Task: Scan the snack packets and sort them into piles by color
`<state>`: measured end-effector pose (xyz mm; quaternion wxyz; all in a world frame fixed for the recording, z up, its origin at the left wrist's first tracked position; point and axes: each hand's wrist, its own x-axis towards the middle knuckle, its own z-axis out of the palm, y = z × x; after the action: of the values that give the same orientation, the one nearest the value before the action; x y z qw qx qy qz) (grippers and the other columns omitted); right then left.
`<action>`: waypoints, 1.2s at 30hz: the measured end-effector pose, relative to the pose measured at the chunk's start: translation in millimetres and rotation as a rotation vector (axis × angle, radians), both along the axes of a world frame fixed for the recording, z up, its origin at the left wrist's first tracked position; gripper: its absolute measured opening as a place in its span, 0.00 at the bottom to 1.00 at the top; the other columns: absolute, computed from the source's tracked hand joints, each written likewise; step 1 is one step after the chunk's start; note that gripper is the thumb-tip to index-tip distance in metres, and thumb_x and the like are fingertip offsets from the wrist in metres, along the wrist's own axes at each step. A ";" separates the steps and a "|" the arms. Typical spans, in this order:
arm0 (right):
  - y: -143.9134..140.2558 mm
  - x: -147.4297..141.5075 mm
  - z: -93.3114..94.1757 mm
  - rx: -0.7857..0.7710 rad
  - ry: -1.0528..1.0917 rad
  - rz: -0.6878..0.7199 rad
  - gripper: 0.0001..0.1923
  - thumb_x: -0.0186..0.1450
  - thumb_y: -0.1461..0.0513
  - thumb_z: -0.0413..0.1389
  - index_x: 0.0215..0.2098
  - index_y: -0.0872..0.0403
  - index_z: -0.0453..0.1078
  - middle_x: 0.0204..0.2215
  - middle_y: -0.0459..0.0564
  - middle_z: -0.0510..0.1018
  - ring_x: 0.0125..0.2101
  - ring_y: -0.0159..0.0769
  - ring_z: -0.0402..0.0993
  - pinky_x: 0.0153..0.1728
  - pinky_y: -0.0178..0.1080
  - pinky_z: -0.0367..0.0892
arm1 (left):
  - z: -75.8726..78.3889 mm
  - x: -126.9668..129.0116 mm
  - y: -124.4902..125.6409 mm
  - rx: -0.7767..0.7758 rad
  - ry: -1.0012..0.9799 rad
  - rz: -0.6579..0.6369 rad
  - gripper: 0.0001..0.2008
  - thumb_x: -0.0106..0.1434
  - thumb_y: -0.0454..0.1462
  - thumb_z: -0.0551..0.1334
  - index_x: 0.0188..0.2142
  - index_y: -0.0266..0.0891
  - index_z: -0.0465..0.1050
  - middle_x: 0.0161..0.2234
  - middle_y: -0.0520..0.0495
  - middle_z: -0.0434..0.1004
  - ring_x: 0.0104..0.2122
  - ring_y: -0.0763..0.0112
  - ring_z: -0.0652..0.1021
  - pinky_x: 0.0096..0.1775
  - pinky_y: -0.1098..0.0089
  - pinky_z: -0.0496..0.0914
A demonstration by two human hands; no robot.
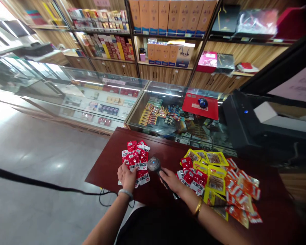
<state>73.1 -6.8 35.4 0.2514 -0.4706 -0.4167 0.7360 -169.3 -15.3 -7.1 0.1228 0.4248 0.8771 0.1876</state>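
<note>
Scanning step, by the look of it: the left hand [127, 176] presses small red foil snack packets [136, 160] on the dark red wooden bench [104, 166], while the right hand [171, 181] grips a black handheld barcode scanner [155, 165] just beside them. Next likely calls for aiming at one packet's code.

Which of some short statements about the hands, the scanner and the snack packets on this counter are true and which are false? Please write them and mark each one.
1. The right hand holds a handheld scanner. True.
2. The left hand rests on a pile of yellow packets. False: it rests on the red packets.
3. The yellow packets lie to the right of the scanner. True.
4. The countertop is white. False: it is dark reddish brown.
5. A blue computer mouse lies on a red pad on the glass case. True.
</note>
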 end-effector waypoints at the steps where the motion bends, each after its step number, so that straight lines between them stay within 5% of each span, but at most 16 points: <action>1: -2.8 5.4 1.1 -0.011 -0.002 -0.021 0.31 0.60 0.39 0.53 0.49 0.53 0.67 0.17 0.38 0.66 0.13 0.26 0.57 0.14 0.30 0.54 | 2.8 9.2 1.3 0.017 0.013 -0.064 0.31 0.57 0.47 0.63 0.58 0.41 0.59 0.54 0.39 0.67 0.58 0.53 0.63 0.58 0.56 0.56; 8: -35.3 54.4 -3.2 -0.011 -0.029 -0.223 0.27 0.59 0.39 0.54 0.37 0.52 0.67 0.17 0.38 0.65 0.15 0.26 0.58 0.16 0.30 0.54 | 1.6 101.4 17.1 -0.039 -0.146 -0.740 0.16 0.59 0.36 0.60 0.48 0.41 0.70 0.47 0.43 0.72 0.49 0.61 0.70 0.54 0.61 0.62; 12: -63.3 86.8 -13.1 -0.097 -0.094 -0.389 0.28 0.58 0.36 0.53 0.35 0.52 0.66 0.16 0.38 0.65 0.13 0.26 0.57 0.14 0.31 0.52 | -5.0 160.2 33.4 -0.158 -0.237 -0.924 0.14 0.57 0.32 0.59 0.43 0.41 0.75 0.42 0.43 0.77 0.45 0.64 0.74 0.50 0.66 0.63; 19: -93.2 126.9 -19.4 -0.156 -0.081 -0.646 0.28 0.55 0.36 0.55 0.31 0.51 0.64 0.18 0.40 0.67 0.14 0.27 0.58 0.15 0.32 0.53 | -22.3 235.3 68.0 -0.400 -0.541 -0.775 0.12 0.59 0.44 0.61 0.31 0.37 0.77 0.30 0.42 0.79 0.30 0.66 0.76 0.33 0.70 0.64; 24: -92.5 134.8 -16.7 -0.149 -0.104 -0.704 0.29 0.54 0.35 0.55 0.27 0.51 0.62 0.17 0.41 0.65 0.14 0.29 0.58 0.15 0.34 0.52 | -41.4 252.3 75.5 -0.329 -0.633 -0.618 0.09 0.56 0.41 0.65 0.27 0.37 0.70 0.24 0.48 0.74 0.24 0.72 0.72 0.28 0.73 0.62; 30: -76.8 135.6 -7.8 -0.080 -0.091 -0.671 0.27 0.58 0.37 0.54 0.26 0.52 0.62 0.17 0.41 0.65 0.15 0.28 0.58 0.17 0.33 0.53 | -44.8 243.5 67.7 -0.213 -0.968 -0.498 0.06 0.60 0.39 0.60 0.33 0.40 0.64 0.22 0.56 0.68 0.19 0.78 0.67 0.24 0.77 0.61; 36: -41.9 113.6 11.4 -0.049 -0.034 -0.551 0.27 0.57 0.37 0.54 0.27 0.51 0.60 0.15 0.38 0.63 0.13 0.26 0.55 0.15 0.31 0.50 | -44.5 195.4 64.2 -0.098 -0.920 -0.484 0.07 0.57 0.38 0.61 0.30 0.40 0.63 0.21 0.57 0.67 0.21 0.78 0.68 0.25 0.77 0.61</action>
<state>186.7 -48.6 46.8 0.4236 -0.5845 -0.2591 0.6417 26.1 48.9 -51.6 0.5551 0.4829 0.6168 0.2797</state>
